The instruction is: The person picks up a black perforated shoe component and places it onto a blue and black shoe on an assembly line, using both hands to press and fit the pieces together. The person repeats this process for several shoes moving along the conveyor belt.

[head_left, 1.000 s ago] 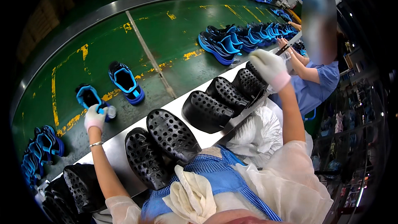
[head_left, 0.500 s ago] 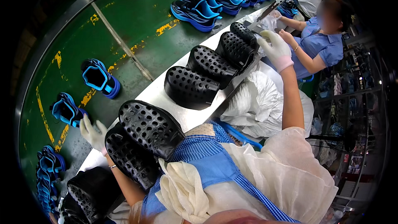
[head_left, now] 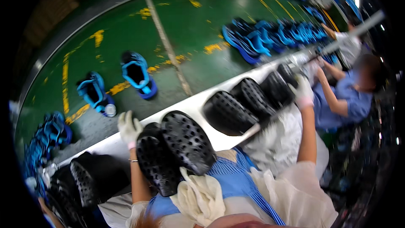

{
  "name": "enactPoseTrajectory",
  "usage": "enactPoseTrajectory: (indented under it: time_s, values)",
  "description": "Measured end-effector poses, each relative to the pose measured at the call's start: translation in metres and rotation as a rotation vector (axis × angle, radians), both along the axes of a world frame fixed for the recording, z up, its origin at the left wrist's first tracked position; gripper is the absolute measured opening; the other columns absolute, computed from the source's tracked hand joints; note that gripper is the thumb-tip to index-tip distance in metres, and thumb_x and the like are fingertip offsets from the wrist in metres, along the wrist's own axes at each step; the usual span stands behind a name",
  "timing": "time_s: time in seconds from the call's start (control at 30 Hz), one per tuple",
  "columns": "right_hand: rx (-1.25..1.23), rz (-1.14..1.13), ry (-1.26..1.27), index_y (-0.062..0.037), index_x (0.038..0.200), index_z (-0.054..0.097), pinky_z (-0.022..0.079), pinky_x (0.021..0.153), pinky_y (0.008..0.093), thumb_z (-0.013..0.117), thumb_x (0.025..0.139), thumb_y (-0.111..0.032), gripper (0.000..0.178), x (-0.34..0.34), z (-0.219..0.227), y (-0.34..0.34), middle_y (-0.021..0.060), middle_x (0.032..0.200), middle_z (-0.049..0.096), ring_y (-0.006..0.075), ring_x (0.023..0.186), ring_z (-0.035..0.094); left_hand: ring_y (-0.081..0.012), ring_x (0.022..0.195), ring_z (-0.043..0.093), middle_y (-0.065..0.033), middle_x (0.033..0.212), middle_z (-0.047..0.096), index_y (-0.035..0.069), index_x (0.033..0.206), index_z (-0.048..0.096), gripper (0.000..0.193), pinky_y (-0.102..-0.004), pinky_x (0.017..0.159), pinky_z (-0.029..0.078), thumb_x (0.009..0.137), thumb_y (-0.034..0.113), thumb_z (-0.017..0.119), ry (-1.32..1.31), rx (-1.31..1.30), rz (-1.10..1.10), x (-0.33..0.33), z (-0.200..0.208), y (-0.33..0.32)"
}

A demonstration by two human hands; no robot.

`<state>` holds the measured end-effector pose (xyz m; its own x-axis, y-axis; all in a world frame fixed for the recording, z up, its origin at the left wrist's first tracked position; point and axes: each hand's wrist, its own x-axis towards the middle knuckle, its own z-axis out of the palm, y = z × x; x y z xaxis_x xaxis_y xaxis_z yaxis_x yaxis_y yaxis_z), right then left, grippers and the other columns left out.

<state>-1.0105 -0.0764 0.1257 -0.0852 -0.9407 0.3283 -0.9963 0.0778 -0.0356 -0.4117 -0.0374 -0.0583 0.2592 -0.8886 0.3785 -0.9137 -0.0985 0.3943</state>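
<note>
Just left of our left hand (head_left: 128, 127) two blue shoes (head_left: 114, 85) sit on the green belt (head_left: 202, 29). That gloved hand rests open against a pair of black perforated clogs (head_left: 177, 150) on the white ledge (head_left: 198, 105). Our gloved right hand (head_left: 303, 93) grasps the far end of another clog row (head_left: 249, 101); a seated person (head_left: 346, 97) is just beyond it.

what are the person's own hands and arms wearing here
Both hands wear thin white gloves with a pinkish cuff at the wrist: the left hand and the right hand. The forearms are bare. A thin bracelet circles the left forearm just below the glove. Near the upper arms, sheer whitish sleeves show over a blue striped top.
</note>
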Motion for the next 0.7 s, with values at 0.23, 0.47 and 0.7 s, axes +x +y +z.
enactPoseTrajectory:
  time_s: [0.23,0.47,0.7]
  values:
    - [0.017,-0.027,0.049,-0.0074,0.102,0.054,0.046,0.079,0.0407,0.075,0.07,-0.014,0.038,0.0,-0.002,0.007,0.0134,0.097,0.056,0.0334,0.094,0.055,-0.035,0.105,0.052,-0.0173,0.116,0.055,0.006,0.108,0.064,0.03,-0.0417,0.091,0.044,0.079,0.017,0.06,0.077,-0.02,0.027,-0.019,0.021,0.005]
    - [-0.02,-0.042,-0.004,-0.0016,0.098,0.054,0.046,0.078,0.0392,0.074,0.071,-0.018,0.038,-0.012,0.015,0.015,0.0145,0.093,0.057,0.0326,0.088,0.056,-0.0315,0.104,0.053,-0.0131,0.113,0.056,0.009,0.102,0.066,0.027,-0.0402,0.09,0.045,0.077,0.017,0.062,0.101,-0.059,0.053,-0.025,0.017,0.006]
    - [-0.218,0.118,-0.095,-0.0007,0.1,0.054,0.045,0.08,0.0351,0.072,0.074,-0.013,0.034,0.044,0.073,-0.002,0.0136,0.093,0.056,0.0293,0.086,0.056,-0.0314,0.099,0.056,-0.0137,0.108,0.059,0.008,0.102,0.066,0.026,-0.0392,0.089,0.045,0.078,0.014,0.062,0.337,-0.127,0.037,-0.022,0.02,-0.001]
